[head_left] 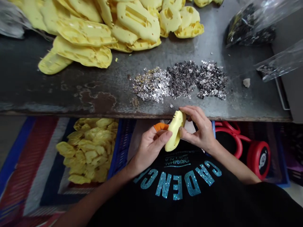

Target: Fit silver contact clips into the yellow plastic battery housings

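Between my two hands is a yellow plastic shell [174, 130], turned on its edge just in front of the table's front edge. My left hand [153, 143] grips its left side with the thumb on the surface, and an orange cover [161, 126] sits on one of its fingers. My right hand [197, 127] holds the other side, fingers near the top and thumb at the open inner face. Whether a small part is pinched in the right fingers is hidden. Beyond my hands lie piles of small metal clips: silvery [153, 85], dark [182, 78] and mixed grey [212, 80].
Many yellow shells [139, 23] are heaped at the back of the dark metal table [59, 91]. Plastic bags of dark parts [253, 31] lie at right. Below left is a crate of yellow shells [92, 148]; below right, red round objects [259, 159].
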`<state>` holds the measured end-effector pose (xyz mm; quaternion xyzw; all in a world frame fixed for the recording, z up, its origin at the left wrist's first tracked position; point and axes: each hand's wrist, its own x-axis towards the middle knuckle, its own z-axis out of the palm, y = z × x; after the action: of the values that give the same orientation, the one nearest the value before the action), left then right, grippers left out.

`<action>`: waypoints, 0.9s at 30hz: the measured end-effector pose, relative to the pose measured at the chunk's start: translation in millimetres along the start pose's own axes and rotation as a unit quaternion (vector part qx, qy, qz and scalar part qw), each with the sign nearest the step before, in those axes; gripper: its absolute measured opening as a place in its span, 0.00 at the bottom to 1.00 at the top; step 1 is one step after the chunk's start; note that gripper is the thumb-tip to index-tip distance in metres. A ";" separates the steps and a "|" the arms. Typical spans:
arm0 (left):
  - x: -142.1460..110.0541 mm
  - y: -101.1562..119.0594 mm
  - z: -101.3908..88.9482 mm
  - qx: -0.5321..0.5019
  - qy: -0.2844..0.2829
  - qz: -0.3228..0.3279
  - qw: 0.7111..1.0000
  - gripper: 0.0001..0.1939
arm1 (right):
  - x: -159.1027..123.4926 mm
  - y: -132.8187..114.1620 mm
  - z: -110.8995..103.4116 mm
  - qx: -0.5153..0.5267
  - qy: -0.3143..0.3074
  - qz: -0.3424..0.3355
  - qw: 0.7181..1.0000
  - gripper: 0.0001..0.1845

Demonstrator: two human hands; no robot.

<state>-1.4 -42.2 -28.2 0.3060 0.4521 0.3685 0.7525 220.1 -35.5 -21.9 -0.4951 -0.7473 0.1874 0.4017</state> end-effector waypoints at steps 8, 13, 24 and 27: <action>8.4 10.5 -12.1 -0.093 -0.022 -0.010 0.995 0.30 | 41.8 33.2 -16.5 -0.029 -0.039 -0.025 0.999 0.14; 3.5 23.7 -28.0 -0.134 -0.048 0.007 0.990 0.31 | 70.5 61.0 0.4 -0.218 -0.031 -0.105 0.970 0.09; 9.4 22.5 -26.6 -0.153 -0.058 0.015 0.986 0.35 | 61.7 54.6 -27.6 -0.191 -0.105 -0.144 0.965 0.09; 13.0 20.8 -24.0 -0.157 -0.071 0.012 0.985 0.36 | 47.7 54.4 -35.3 -0.194 -0.110 -0.133 0.966 0.09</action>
<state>-24.8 -17.0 -27.4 0.2147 0.3302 0.4215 0.8168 271.0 26.7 -17.5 -0.4361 -0.8680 0.0374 0.2345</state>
